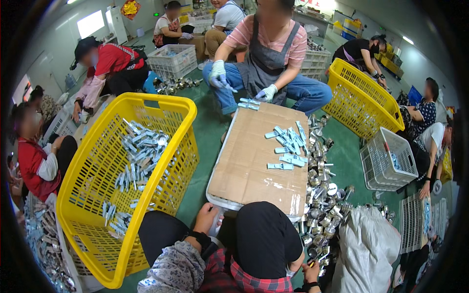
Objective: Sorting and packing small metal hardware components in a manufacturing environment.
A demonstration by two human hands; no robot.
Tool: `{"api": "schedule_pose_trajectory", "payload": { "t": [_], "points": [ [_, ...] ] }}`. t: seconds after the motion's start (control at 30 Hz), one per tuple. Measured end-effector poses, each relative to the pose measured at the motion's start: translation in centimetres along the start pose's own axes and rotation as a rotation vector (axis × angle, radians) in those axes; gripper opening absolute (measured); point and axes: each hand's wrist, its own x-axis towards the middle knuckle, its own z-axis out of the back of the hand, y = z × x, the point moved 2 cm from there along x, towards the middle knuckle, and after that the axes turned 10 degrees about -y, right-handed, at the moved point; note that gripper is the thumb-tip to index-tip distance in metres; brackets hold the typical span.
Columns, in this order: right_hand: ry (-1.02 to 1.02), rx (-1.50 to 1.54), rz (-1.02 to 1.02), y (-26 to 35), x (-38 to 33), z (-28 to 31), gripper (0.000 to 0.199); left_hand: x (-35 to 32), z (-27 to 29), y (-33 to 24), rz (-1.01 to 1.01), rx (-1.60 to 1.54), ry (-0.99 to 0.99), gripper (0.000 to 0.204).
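Observation:
My left hand [206,219] is closed, just below the near left corner of a cardboard-topped stand [239,171]. Something pale shows by its fingers, too unclear to name. Low on the right, my right hand [310,271] is curled beside my knee, next to a heap of shiny metal round-headed parts with stems [332,195]. A small dark and yellow bit shows at its fingers, but its kind is hidden. Several light-blue clip-like pieces [288,141] lie piled on the cardboard's right side. A few more blue pieces [249,103] sit at its far edge, near a gloved co-worker's hands [266,93].
To my left leans a large yellow basket [193,110] holding many blue and silver pieces. A white woven sack [366,244] stands at my right. Farther right are another yellow basket [359,105] and a white crate [386,171]. Several people sit around, working.

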Motion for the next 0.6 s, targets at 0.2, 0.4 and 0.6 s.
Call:
{"api": "schedule_pose_trajectory", "payload": {
  "t": [0.2,0.4,0.6],
  "points": [
    [0.005,0.121,-0.004,1.0,0.3,0.4,0.012,0.0,0.0,0.2,-0.011,-0.025,-0.029,0.016],
    [0.196,-0.189,0.005,-8.2,5.4,2.3,0.032,0.2,-1.3,0.0,0.015,-0.010,0.021,0.017],
    [0.385,-0.692,0.259,1.3,-1.4,1.4,0.047,0.1,0.0,0.4,-0.028,-0.027,-0.011,0.016]
  ]
}}
